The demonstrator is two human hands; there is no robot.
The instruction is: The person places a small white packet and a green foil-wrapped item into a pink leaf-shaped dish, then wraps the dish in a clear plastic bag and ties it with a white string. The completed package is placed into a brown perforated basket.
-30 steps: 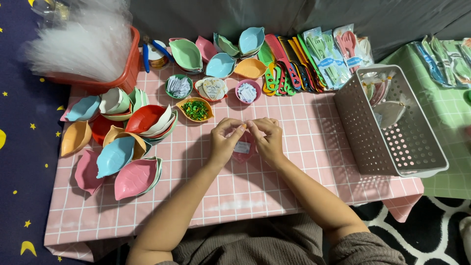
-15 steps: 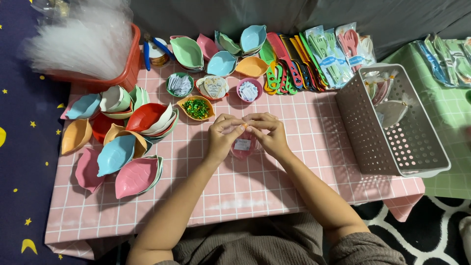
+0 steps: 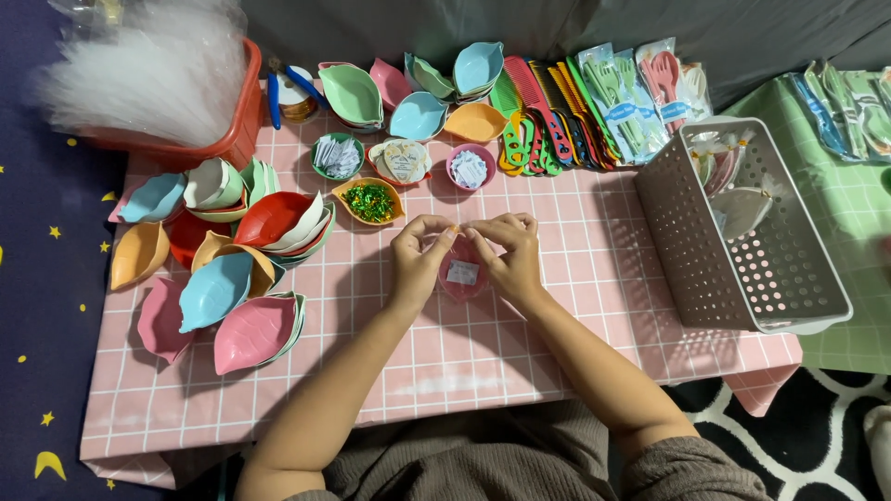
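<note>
Across the pink-checked tabletop (image 3: 557,362) the biggest things frame the work: a red bin (image 3: 227,139) stuffed with clear plastic bags at the far left, and a grey perforated basket (image 3: 742,278) at the right holding a few wrapped pieces. Left of centre sits a heap of leaf-shaped dishes (image 3: 223,288) in pink, blue, orange and red, with more of them along the far edge beside a row of coloured combs (image 3: 534,121). Nearer the middle stand three small bowls, one of them the bowl of green glitter (image 3: 369,201).

Just in front of those bowls, a small pink dish (image 3: 461,276) lies on the cloth with a white paper slip inside it. Both hands hang directly over it. The left hand (image 3: 418,260) and right hand (image 3: 509,255) meet fingertip to fingertip above the dish's far end, each grip pinched nearly closed on something small with an orange speck between them; what exactly it is I cannot tell. The step looks like filling or closing up this dish. The next move calls for fine, steady finger work, keeping the dish still.
</note>
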